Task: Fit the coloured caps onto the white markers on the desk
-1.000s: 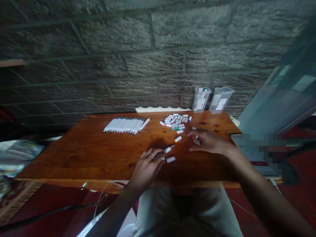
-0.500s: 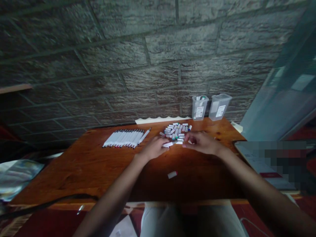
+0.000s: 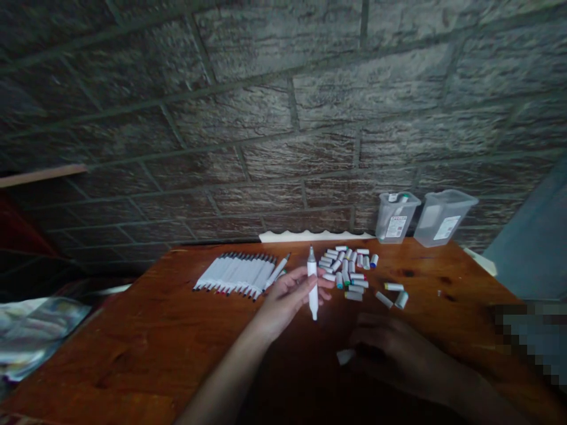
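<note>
Upright in my left hand is an uncapped white marker, pinched between thumb and fingers with its dark tip pointing up. My right hand, in shadow and slightly blurred, is low over the front of the table. Its curled fingers close on one end of a loose white marker cap and cover that end. Just beyond my left hand lies a pile of marker caps with coloured ends. To the left, a row of white markers lies side by side, dark tips toward the wall.
Two clear plastic containers stand at the back right against the brick wall; the left one has a few items inside. Several stray caps lie right of the pile. A plastic bag sits beyond the table's left edge.
My left hand now holds up a marker, where a cap was at its fingers before. My right hand has left the cap pile and come nearer to me, to the lone cap. The view has shifted.
</note>
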A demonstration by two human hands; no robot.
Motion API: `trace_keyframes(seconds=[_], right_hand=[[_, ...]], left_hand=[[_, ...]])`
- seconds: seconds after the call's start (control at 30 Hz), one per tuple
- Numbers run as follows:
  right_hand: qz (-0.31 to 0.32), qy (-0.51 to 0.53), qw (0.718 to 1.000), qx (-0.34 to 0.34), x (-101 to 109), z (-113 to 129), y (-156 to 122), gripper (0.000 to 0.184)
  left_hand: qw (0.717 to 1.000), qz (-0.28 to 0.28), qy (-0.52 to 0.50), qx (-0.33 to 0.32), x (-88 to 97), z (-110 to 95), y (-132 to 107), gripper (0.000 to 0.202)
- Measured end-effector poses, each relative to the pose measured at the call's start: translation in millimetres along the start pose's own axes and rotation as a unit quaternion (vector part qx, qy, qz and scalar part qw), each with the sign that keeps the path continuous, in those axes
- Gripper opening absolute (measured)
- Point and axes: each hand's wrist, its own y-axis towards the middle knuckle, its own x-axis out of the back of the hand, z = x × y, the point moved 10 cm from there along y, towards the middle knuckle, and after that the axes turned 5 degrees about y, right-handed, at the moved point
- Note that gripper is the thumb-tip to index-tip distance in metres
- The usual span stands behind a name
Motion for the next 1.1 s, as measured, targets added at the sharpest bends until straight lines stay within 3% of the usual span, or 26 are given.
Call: trace_keyframes(seconds=[0.3, 0.6, 0.83, 1.1], right_hand=[[-0.087, -0.074, 0.991, -0.075, 29.2, -38.7, -3.6, 0.01], [-0.159, -0.112, 0.98, -0.048, 51.4, -40.3, -7.0, 0.014], [-0.167, -0.112, 0.979, -0.018, 50.6, -30.9, -4.7, 0.015], [-0.177, -0.075, 0.981, -0.042, 55.5, -28.5, -8.1, 0.014]], left_hand=[[0.998, -0.008, -0.053, -0.016, 8.0, -5.2, 3.7, 0.048], [0.996, -0.039, -0.08, -0.031, 18.5, -1.0, 11.5, 0.04], [0.993, -0.057, -0.098, -0.03, 23.0, -1.6, 11.9, 0.038], [0.989, -0.055, -0.14, -0.008, 19.8, -0.1, 12.0, 0.037]])
